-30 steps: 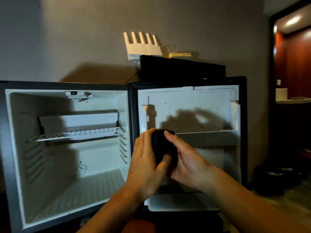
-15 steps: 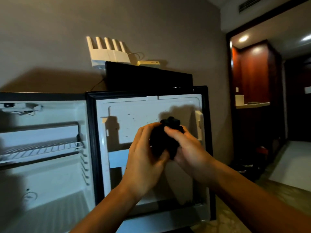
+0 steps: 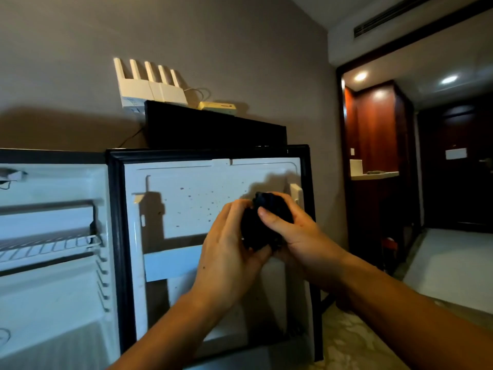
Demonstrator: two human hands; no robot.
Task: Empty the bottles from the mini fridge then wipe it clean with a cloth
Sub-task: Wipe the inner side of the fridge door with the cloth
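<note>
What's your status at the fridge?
Both hands, left hand and right hand, bunching dark cloth. Fridge door open, spotted. No bottles visible.

Most of the dark cloth (image 3: 262,222) is hidden between the left hand (image 3: 226,252) and the right hand (image 3: 296,233); only a bunched middle shows, and its folds are too dark to read. Behind the grip, part of the door's shelf rail (image 3: 173,263) and inner panel is covered. Left of the grip, the mini fridge (image 3: 53,249) interior is cut off by the frame's edge. Small specks above-left of the grip are perhaps stains.
</note>
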